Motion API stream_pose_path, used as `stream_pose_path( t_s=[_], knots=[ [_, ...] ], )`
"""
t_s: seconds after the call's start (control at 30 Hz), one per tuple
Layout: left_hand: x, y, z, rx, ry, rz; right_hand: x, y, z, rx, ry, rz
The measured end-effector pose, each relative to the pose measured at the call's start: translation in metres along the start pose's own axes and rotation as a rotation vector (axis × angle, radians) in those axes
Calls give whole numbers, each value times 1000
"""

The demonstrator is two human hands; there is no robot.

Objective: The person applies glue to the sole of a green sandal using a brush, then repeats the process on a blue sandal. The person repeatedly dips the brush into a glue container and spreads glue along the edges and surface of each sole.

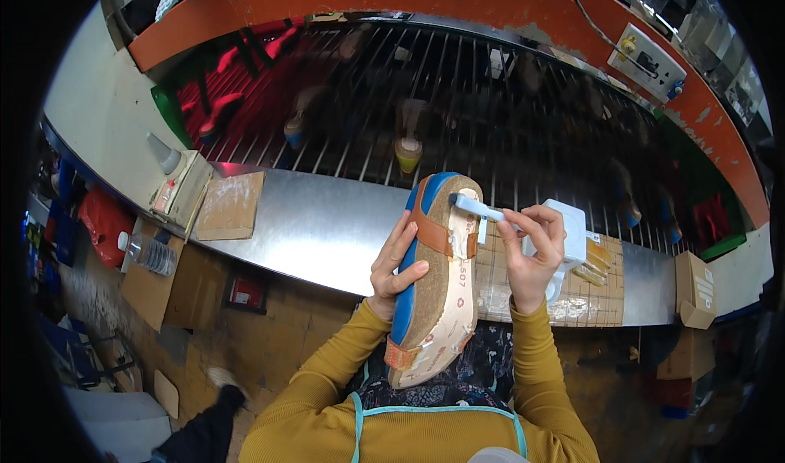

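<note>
My left hand point(394, 268) grips the side of a sandal on a blue last point(446, 295). It is held upside down and tilted, with a pale insole board, a brown cork-like rim and brown straps folded over the underside. My right hand point(535, 246) pinches the handle of a small light-blue brush point(479, 208). The dark brush head is at the rim near the far end of the sandal; I cannot tell whether it touches. Just beyond my right hand stands a pale blue-white plastic container point(572, 224).
Behind the steel ledge point(315, 218), a metal-bar rack point(368, 111) carries several lasted shoes. A brown board point(231, 205) lies left. Yellowish strips point(595, 263) rest on a grid-lined sheet point(523, 295) at right. A carton point(696, 291) stands far right; another person's leg point(214, 414) shows lower left.
</note>
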State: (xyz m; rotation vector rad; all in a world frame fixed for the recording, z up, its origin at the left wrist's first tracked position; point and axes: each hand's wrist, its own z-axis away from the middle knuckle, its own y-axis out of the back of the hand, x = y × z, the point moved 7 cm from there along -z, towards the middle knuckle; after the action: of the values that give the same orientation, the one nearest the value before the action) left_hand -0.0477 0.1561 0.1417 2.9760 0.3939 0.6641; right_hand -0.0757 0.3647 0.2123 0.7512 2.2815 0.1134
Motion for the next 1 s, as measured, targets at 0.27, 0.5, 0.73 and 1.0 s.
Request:
stream_pose_path(
  t_s=[0.27,0.5,0.73,1.0],
  knots=[
    [-4,2,-21,16,-94,-38,4,-4,-15,-98,-27,-109],
    [-10,7,-38,4,-99,-31,0,-5,-39,-211,53,-34],
    [-20,8,-41,8,-70,-5,0,-12,-45,-289,-4,-119],
    [-27,8,-38,27,-6,68,0,-16,-37,-282,33,-111]
  ],
)
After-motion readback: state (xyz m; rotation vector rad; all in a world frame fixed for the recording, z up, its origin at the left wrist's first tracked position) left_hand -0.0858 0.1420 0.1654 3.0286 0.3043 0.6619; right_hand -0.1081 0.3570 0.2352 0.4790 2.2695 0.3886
